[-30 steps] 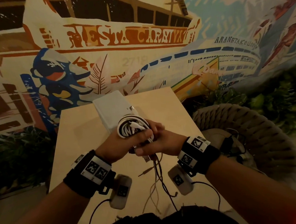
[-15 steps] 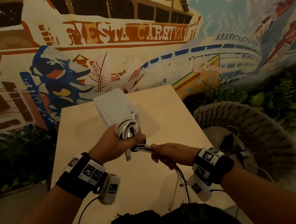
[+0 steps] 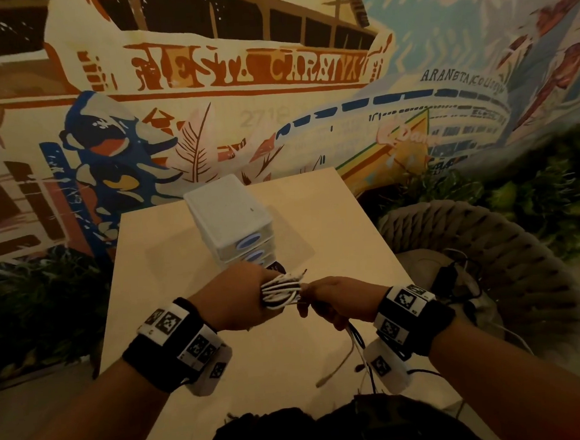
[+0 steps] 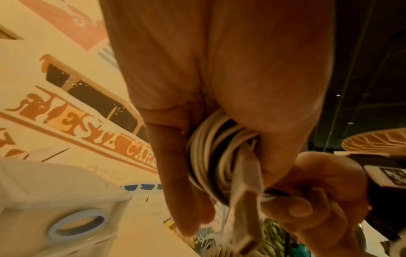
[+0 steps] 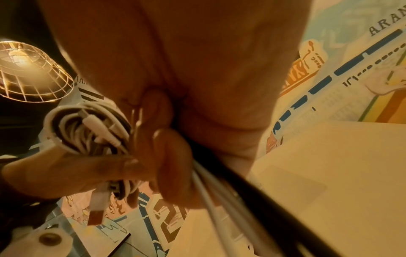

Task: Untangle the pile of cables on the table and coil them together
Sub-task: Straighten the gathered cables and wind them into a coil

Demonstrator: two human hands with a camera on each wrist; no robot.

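A coil of white and black cables (image 3: 281, 291) is held above the table (image 3: 162, 273). My left hand (image 3: 242, 298) grips the coil (image 4: 208, 156), fingers and thumb wrapped round its loops. My right hand (image 3: 335, 300) holds the loose cable tails (image 3: 355, 339) right beside the coil, fingers curled round them (image 5: 219, 200). The tails hang from the right fist toward the table's near edge. A USB plug (image 5: 96, 213) dangles under the coil (image 5: 87, 128), and a beige plug (image 3: 327, 378) lies below the right wrist.
A white drawer box (image 3: 228, 220) with blue ring handles stands on the table just beyond the hands. A woven rope chair (image 3: 510, 249) with a black charger and cables (image 3: 447, 277) sits to the right. A painted wall rises behind.
The coil has turned from upright loops to lying sideways between the hands. The right hand slid back along the tails to the coil, and both hands sit slightly lower and nearer.
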